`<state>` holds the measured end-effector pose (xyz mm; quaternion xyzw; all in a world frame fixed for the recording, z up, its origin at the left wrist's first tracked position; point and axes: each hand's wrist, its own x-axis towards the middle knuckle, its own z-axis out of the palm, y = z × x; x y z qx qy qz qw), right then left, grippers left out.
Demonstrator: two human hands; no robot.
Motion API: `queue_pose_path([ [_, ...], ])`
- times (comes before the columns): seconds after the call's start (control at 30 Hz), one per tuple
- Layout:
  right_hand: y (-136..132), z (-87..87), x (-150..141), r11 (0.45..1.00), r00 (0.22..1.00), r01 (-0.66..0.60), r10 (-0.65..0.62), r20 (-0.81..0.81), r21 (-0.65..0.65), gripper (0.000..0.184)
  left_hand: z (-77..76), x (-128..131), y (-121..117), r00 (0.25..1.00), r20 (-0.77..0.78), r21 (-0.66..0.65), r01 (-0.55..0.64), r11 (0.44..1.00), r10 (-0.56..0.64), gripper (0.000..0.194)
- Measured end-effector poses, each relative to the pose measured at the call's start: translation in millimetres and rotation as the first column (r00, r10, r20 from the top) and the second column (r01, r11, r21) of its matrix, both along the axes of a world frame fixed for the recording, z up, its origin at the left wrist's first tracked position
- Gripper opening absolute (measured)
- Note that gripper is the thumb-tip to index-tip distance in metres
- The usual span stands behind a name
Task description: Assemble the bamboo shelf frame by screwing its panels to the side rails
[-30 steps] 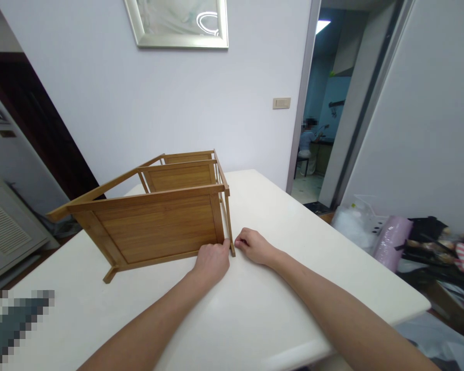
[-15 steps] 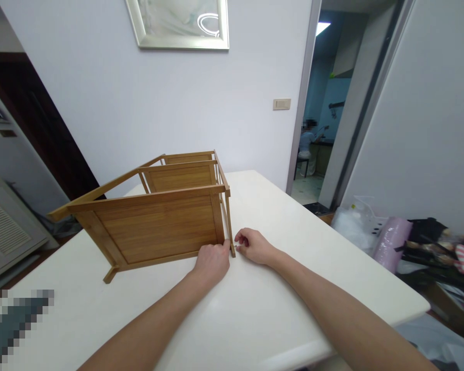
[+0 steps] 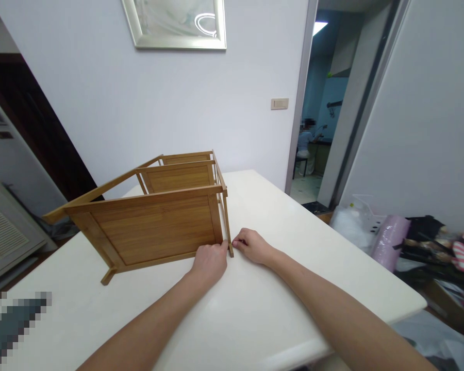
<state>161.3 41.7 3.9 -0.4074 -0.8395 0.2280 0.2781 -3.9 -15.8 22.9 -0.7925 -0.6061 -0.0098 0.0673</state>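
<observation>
A bamboo shelf rack (image 3: 154, 226) lies on its side on the white table (image 3: 278, 288), its legs pointing toward me. My left hand (image 3: 209, 263) is curled against the rack's near right corner post at its foot. Just right of that foot, my right hand (image 3: 251, 246) has its fingers pinched at the leg's tip on something too small to make out.
The table's right edge runs close by, with a pink roll (image 3: 390, 241), bags and clutter (image 3: 441, 247) on the floor beyond. An open doorway (image 3: 317, 118) shows another person seated far off. A grey appliance (image 3: 3, 232) stands at left; a framed picture (image 3: 176, 23) hangs on the wall.
Both hands stay at the rack's near leg. My right hand's fingers shifted slightly at the leg tip; the view drifted a little left.
</observation>
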Motion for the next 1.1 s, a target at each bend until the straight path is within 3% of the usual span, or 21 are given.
queue_pose_path([
  [0.2, -1.9, -1.3, 1.3, 0.997, 0.997, 0.078, -0.079, -0.004, -0.026, 0.019, 0.8, -0.5, -0.3, 1.0, 0.012, 0.003, 0.019, 1.0, -0.019, 0.03],
  [0.4, -2.4, -1.2, 0.9, 0.998, 0.999, 0.047, -0.047, 0.003, -0.028, 0.009, 0.2, -1.2, -1.0, 1.0, 0.021, 0.005, 0.023, 1.0, -0.023, 0.03],
  [0.7, -0.8, -0.3, -1.0, 1.0, 1.0, 0.012, -0.012, 0.006, -0.005, 0.016, -1.3, -1.5, -0.4, 0.999, 0.024, 0.014, 0.032, 0.999, -0.032, 0.032],
  [1.1, -1.2, -3.2, 0.9, 0.998, 0.999, 0.052, -0.052, 0.007, -0.018, 0.011, 3.1, -0.1, -2.3, 0.999, 0.038, -0.015, 0.015, 1.0, -0.014, 0.029],
])
